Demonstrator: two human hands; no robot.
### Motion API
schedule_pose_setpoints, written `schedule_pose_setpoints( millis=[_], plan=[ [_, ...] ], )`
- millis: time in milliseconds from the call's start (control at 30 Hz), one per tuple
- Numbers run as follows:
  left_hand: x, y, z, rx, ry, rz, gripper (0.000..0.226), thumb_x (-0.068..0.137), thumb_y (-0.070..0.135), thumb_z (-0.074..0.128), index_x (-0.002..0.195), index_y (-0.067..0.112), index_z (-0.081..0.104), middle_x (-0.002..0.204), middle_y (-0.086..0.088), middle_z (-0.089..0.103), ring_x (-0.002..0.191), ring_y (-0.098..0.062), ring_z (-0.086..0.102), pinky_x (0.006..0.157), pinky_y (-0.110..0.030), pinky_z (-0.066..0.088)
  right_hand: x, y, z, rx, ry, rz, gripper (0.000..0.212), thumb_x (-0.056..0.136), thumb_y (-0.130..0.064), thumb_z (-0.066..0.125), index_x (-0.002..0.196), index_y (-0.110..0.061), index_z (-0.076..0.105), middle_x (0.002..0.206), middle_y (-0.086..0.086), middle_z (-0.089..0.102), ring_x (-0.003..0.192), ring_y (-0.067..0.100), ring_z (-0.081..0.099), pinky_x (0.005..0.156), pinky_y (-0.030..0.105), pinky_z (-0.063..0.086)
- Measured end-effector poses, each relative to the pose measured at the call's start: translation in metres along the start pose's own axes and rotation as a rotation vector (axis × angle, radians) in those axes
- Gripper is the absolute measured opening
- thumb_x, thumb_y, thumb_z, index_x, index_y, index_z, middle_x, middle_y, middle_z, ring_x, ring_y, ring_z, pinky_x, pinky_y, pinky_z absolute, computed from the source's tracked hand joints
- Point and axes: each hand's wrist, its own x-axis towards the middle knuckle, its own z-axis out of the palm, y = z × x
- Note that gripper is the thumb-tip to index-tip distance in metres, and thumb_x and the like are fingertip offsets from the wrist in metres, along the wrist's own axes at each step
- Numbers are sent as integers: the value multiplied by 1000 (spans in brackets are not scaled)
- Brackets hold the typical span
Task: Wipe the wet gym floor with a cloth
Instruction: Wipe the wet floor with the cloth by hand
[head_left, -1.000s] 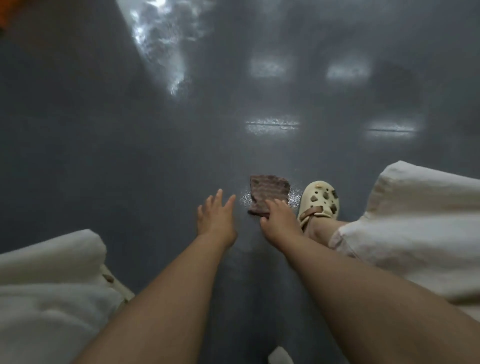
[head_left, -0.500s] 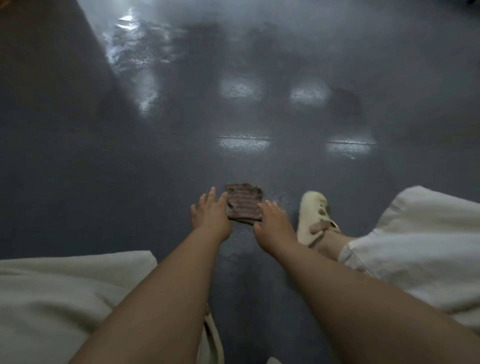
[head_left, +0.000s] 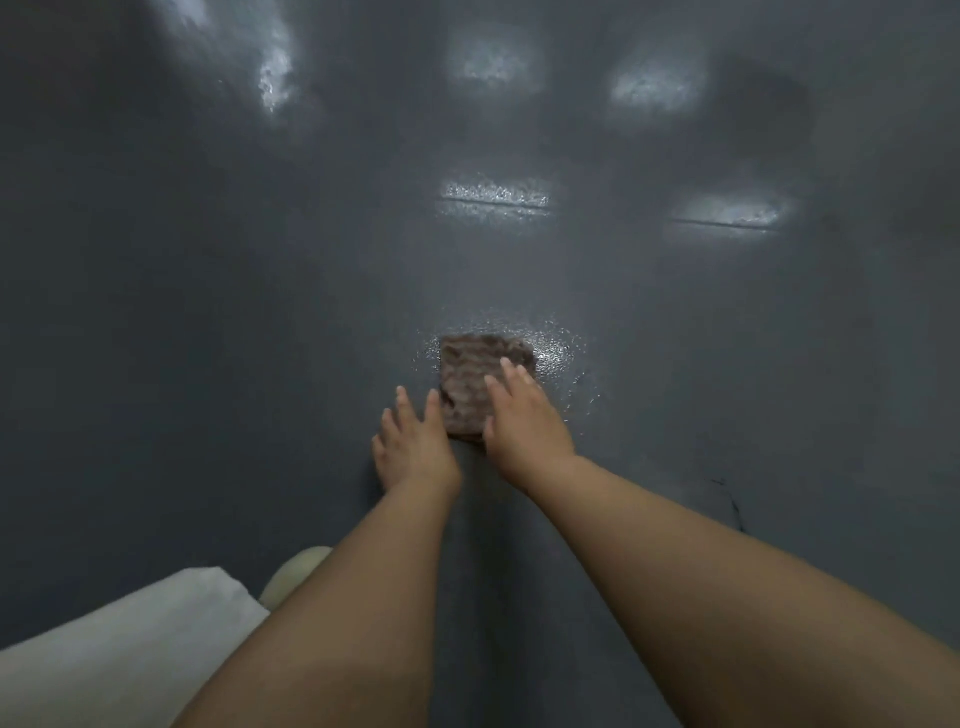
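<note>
A small brown folded cloth (head_left: 470, 376) lies flat on the dark grey gym floor (head_left: 208, 312). A glistening wet patch (head_left: 558, 358) surrounds its far and right sides. My right hand (head_left: 519, 421) presses on the cloth's near right part with straight, spread fingers. Just left of the cloth, my left hand (head_left: 413, 444) lies flat on the floor, fingers straight, its index finger at the cloth's left edge.
My left knee in light trousers (head_left: 130, 649) and the toe of a cream shoe (head_left: 291, 574) sit at the lower left. Ceiling lights reflect off the floor (head_left: 496, 195) farther ahead. A small dark scuff (head_left: 730, 501) marks the floor at right.
My right hand has slid further onto the cloth and pushed it forward. The view shifted, so my right foot and right knee have left the frame.
</note>
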Motion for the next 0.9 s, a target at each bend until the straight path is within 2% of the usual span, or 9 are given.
schedule_pose_setpoints(
  millis=[100, 233, 300, 467, 567, 633, 767, 833, 900],
  plan=[
    [15, -2, 11, -54, 17, -19, 93, 87, 26, 64, 151, 27, -3, 159, -7, -6, 145, -25, 9, 114, -37, 18, 31, -4, 18, -46, -56, -60, 57, 100, -22, 35, 151, -13, 11, 160, 5, -6, 146, 22, -4, 117, 35, 4],
    [26, 7, 26, -83, 98, 2, 70, 98, 31, 44, 151, 25, -2, 158, -7, 9, 142, -26, 17, 112, -37, 21, 51, -1, 45, -57, -144, -55, 62, 100, -44, 23, 151, -24, -6, 157, -1, -22, 142, 29, -24, 116, 46, -12],
    [27, 14, 30, -32, 132, -2, 68, 99, 32, 41, 151, 26, -2, 157, -11, 9, 142, -27, 16, 114, -37, 17, 51, 10, 53, -80, -96, -83, 62, 99, -49, 19, 150, -29, -10, 156, -3, -25, 141, 26, -28, 114, 43, -18],
    [25, 36, 25, 152, 48, 138, 107, 78, 49, 69, 150, 30, -8, 157, -12, -6, 145, -26, 6, 115, -36, 12, 49, 63, 48, -153, -9, -108, 63, 96, -56, 16, 149, -34, -8, 154, -7, -25, 141, 22, -27, 112, 36, -20],
    [23, 49, 24, 225, 16, 198, 116, 70, 53, 75, 149, 32, -7, 156, -10, -12, 145, -26, 2, 116, -37, 11, 42, 113, 40, -174, 61, -11, 76, 73, -62, -7, 145, -36, -15, 147, -10, -30, 142, 22, -25, 111, 34, -19],
    [23, 59, 24, 212, -3, 224, 115, 70, 51, 76, 150, 31, -5, 156, -9, -14, 145, -26, 0, 116, -37, 10, 31, 151, 35, -156, 89, 121, 77, 66, -61, -10, 138, -34, -21, 154, -7, -23, 144, 25, -20, 112, 34, -16],
    [27, 73, 23, 174, -13, 249, 112, 73, 46, 76, 150, 30, -3, 156, -9, -14, 145, -26, 0, 116, -37, 10, 3, 190, 35, -87, 133, 409, 83, 69, -59, -9, 146, -29, -13, 159, 1, -13, 144, 31, -15, 115, 44, -8],
    [30, 79, 22, 179, -14, 260, 110, 74, 44, 76, 150, 29, -2, 157, -8, -13, 145, -26, 1, 116, -37, 11, -4, 174, 43, -39, 145, 468, 80, 74, -54, -7, 149, -27, -10, 158, 2, -15, 143, 35, -15, 114, 48, -11],
    [33, 85, 22, 192, -20, 272, 108, 76, 43, 75, 150, 29, -2, 157, -8, -14, 145, -25, 1, 116, -36, 12, -8, 146, 56, -6, 189, 429, 75, 80, -51, 4, 150, -24, -3, 159, 6, -3, 144, 39, -8, 113, 52, -9]
  ],
)
